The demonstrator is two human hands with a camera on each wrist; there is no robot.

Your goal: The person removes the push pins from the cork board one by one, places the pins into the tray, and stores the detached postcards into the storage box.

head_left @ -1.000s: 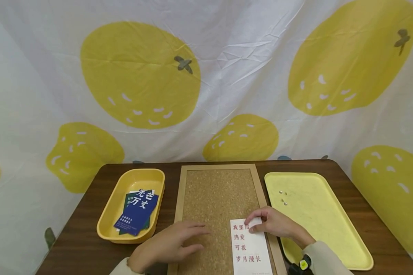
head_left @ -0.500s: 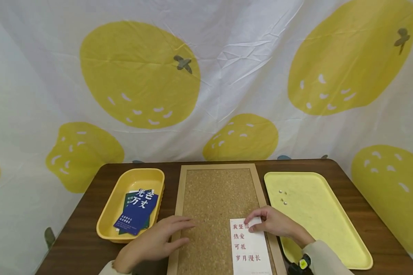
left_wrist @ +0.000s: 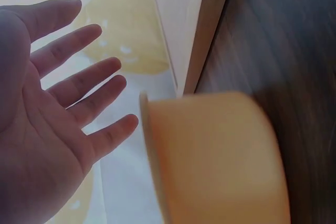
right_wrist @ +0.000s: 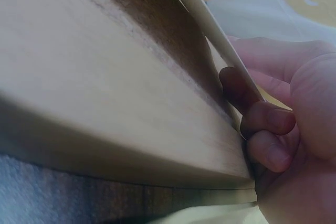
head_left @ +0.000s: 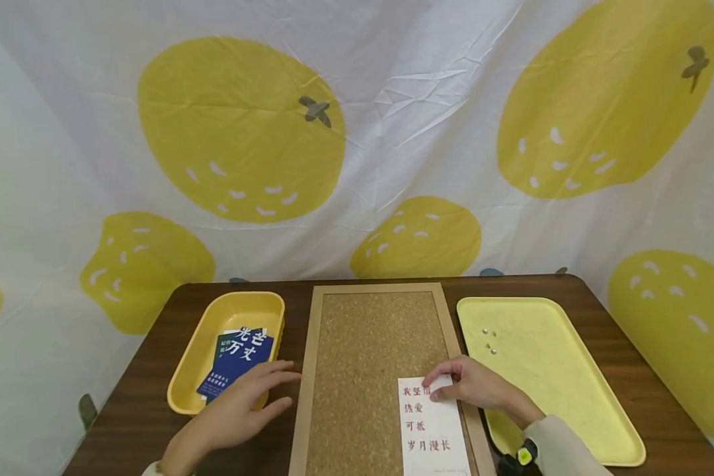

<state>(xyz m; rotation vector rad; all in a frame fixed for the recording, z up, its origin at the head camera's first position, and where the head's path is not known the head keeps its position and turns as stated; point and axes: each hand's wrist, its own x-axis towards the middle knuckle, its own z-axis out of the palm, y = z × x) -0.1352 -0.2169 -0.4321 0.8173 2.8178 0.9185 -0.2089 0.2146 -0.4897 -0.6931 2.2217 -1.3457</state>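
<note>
My right hand (head_left: pixel 478 385) grips a white card (head_left: pixel 431 436) with red Chinese characters by its upper right part, over the lower right of a wood-framed cork board (head_left: pixel 363 357). In the right wrist view the card (right_wrist: pixel 205 24) appears edge-on, tilted up from the board, with fingers curled beneath it. My left hand (head_left: pixel 238 406) is held in the air near the right side of a yellow basket (head_left: pixel 190 370). Its fingers are spread and nothing is in them, as the left wrist view confirms. Inside the basket lie several cards, a blue one (head_left: pixel 244 363) on top, partly covered by my left hand.
To the right of the board lies a pale yellow tray (head_left: pixel 559 370) with several small push pins (head_left: pixel 492 352) on it. Everything stands on a dark wooden table (head_left: pixel 137 396). Behind hangs a white curtain (head_left: pixel 393 145) printed with yellow fruit.
My left hand has moved left from above the cork board to beside the basket. The right hand and the white card have stayed in place.
</note>
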